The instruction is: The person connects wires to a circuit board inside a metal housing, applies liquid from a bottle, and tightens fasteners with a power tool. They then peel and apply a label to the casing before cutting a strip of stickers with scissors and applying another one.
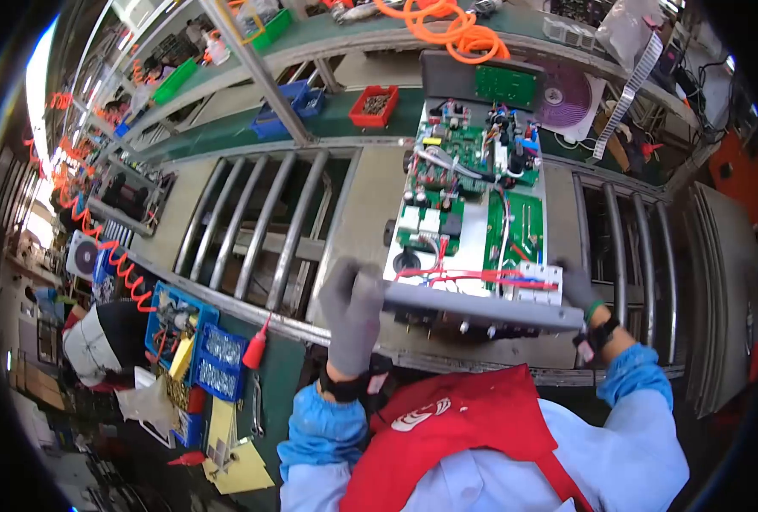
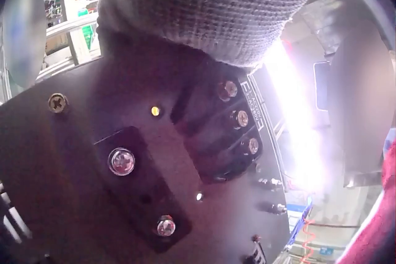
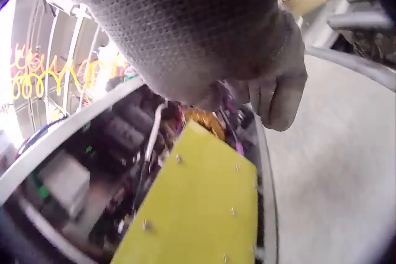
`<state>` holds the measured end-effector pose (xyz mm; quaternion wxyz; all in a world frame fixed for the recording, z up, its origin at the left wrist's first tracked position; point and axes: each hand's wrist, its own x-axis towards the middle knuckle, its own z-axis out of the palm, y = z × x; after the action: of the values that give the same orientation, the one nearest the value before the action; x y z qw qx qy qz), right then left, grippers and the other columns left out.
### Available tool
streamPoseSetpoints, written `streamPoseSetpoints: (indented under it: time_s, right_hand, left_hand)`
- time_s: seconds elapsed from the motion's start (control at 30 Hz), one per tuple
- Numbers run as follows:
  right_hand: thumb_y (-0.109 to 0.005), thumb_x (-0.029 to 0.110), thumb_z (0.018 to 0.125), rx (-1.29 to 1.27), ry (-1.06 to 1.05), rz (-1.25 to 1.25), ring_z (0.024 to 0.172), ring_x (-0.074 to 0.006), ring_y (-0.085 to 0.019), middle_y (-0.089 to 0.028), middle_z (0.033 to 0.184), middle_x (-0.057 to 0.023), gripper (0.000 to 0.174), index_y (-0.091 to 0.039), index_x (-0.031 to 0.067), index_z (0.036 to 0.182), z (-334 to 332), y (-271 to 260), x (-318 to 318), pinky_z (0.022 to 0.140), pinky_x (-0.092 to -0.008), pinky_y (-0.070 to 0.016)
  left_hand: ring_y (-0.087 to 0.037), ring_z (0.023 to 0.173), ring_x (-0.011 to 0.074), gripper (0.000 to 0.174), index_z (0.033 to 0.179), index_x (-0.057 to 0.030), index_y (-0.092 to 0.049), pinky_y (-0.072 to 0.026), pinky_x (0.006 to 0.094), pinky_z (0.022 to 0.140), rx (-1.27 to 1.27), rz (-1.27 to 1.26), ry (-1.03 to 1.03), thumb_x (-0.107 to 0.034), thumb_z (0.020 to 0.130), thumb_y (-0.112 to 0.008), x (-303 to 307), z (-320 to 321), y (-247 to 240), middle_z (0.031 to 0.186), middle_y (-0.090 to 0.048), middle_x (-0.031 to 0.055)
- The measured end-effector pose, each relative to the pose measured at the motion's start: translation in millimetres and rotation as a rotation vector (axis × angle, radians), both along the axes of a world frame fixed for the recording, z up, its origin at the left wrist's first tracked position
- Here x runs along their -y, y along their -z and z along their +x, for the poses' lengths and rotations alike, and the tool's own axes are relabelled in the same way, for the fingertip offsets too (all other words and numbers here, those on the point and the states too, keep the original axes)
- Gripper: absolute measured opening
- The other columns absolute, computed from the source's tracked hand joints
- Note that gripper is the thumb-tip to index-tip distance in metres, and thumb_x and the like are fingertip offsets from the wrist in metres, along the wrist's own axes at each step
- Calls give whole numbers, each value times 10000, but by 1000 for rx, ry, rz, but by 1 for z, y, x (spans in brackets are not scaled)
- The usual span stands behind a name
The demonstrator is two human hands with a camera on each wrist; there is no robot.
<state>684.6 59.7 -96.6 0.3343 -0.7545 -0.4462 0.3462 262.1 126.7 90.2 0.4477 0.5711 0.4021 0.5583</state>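
Note:
An opened electronics unit (image 1: 473,247) sits in front of me, packed with green circuit boards and red and white wiring. Its grey front panel (image 1: 481,307) faces my body. My gloved left hand (image 1: 351,311) is at the panel's left end, its fingers blurred; I cannot tell whether they grip. In the left wrist view that glove (image 2: 198,16) covers part of the dark panel (image 2: 80,165), which carries screws and terminals. My gloved right hand (image 1: 579,288) holds the unit's right side near the front corner. In the right wrist view its bent fingers (image 3: 284,100) hang over the edge, above a yellow sheet (image 3: 198,196).
Metal rollers (image 1: 264,226) run left of the unit, with more rollers (image 1: 644,247) to its right. A red parts bin (image 1: 374,107) stands behind. Left of me are a blue screw tray (image 1: 223,363), a red squeeze bottle (image 1: 256,346) and a wrench (image 1: 257,408).

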Motion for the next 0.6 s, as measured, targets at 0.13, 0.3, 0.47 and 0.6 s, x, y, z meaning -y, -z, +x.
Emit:
streamPoseSetpoints:
  time_s: [0.13,0.3,0.47,0.6]
  right_hand:
    - [-613,323,937,446,-716,-84,938,-390,-683,-710,1000,-224,357,-694,0,1067,-30,97,88,842,-459,-538]
    - [-634,326,919,15,-938,-345,983,-384,-675,-717,1023,-201,339,-711,21,1044,-175,50,85,890,-449,-522]
    - [-622,274,936,-111,-1163,-200,992,-331,-687,-713,1083,-183,332,-680,14,1134,-304,30,42,891,-408,-530]
    - [-653,275,914,-91,-1226,-263,1019,-314,-688,-709,1080,-202,382,-655,5,1184,-426,-22,31,896,-399,-530]
  left_hand:
    - [-638,715,150,415,1100,-2,-609,-491,334,603,-117,62,-42,-381,937,-661,12,-7,11,805,-642,93]
    - [-649,995,369,425,1210,-59,-640,-529,439,865,-731,125,-157,-347,900,-683,81,-52,108,1056,-673,174]
    - [-651,924,381,316,1059,-92,-645,-519,504,802,-1006,-523,-49,-379,940,-589,230,-151,187,960,-663,175]
    - [-682,935,407,398,1039,-68,-640,-537,516,801,-971,-773,-263,-445,935,-569,357,-231,220,997,-698,197]
